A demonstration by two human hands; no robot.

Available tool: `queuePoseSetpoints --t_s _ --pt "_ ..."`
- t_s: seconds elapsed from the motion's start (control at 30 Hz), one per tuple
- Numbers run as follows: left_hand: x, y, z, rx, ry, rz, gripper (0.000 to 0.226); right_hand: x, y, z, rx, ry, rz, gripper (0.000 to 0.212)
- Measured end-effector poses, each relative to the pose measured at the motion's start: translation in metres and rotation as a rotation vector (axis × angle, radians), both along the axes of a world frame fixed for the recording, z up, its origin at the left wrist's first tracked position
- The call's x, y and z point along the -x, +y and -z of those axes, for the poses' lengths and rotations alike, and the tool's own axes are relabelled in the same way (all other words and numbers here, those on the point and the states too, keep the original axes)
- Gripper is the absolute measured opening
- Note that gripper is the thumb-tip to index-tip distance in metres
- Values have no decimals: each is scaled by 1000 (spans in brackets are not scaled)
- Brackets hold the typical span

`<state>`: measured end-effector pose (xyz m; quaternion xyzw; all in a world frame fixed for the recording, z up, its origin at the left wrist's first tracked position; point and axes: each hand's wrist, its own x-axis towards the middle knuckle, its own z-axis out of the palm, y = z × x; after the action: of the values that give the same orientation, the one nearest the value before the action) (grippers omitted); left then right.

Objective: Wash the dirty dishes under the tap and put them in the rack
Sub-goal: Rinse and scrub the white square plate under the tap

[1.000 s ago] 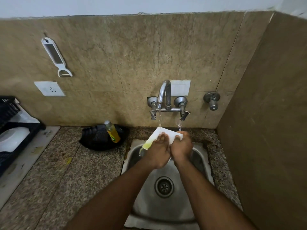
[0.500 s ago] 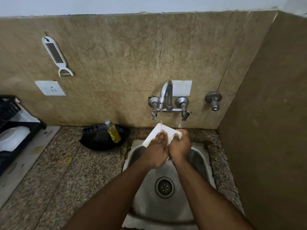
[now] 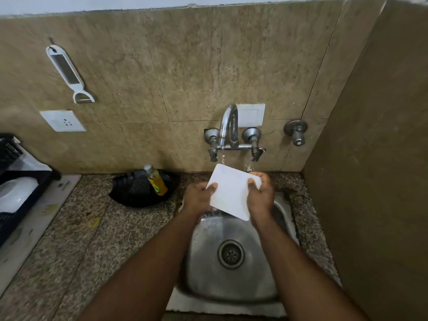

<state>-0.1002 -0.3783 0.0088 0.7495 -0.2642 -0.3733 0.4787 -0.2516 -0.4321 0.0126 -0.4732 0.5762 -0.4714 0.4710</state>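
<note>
Wall, far left: white plastic peeler-grater [image 3: 69, 74] hanging from a hook, tilted.
Below it: white square wall socket [image 3: 63, 120].
Behind the spout: white blank switch plate [image 3: 251, 115].
Wall, far right: round grey metal valve knob [image 3: 296, 131].
Counter [image 3: 81, 239]: speckled brown granite.
Counter, far middle: crumpled black plastic bag [image 3: 139, 191]; clear bottle of yellow liquid [image 3: 155, 180] leaning on it.

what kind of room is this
Most likely a small home kitchen, at the washing-up corner. A steel sink is set into a speckled stone counter under a wall tap, a bottle of yellow dish soap stands nearby, and a black dish rack sits at far left.
</note>
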Motion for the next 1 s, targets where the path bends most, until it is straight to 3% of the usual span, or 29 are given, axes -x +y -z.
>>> queuePoseSetpoints --t_s 0.07,0.17,0.23,0.33,0.4,0.47,0.53,0.6,0.73,0.87,1.0 --pt "-7 5 -12 -16 278 61 45 6 -13 -6 -39 -8 -135 15" --pt "-11 2 -21 8 555 57 44 7 -27 -13 24 156 -344 13" --pt "-12 -5 -15 -2 567 -32 46 0 -29 -13 113 348 -371 19" --pt "-11 -9 8 -27 401 -158 59 -14 -16 -5 169 686 -332 56" --pt "-6 -6 18 23 392 -203 51 -19 2 6 181 943 -320 75" --pt "3 3 7 118 434 -235 28 -20 23 19 211 1115 -391 80" --pt "8 7 2 225 484 -274 17 -24 43 27 259 1107 -483 71" --pt "10 11 -4 305 570 -311 22 -32 66 28 259 1030 -598 62" --pt "10 18 -7 229 548 -367 38 -35 100 30 236 820 -723 70" --pt "8 29 -4 203 636 -319 64 -29 79 41 174 905 -706 63" --pt "22 39 0 226 697 -300 61 -36 63 38 -37 774 -634 64"
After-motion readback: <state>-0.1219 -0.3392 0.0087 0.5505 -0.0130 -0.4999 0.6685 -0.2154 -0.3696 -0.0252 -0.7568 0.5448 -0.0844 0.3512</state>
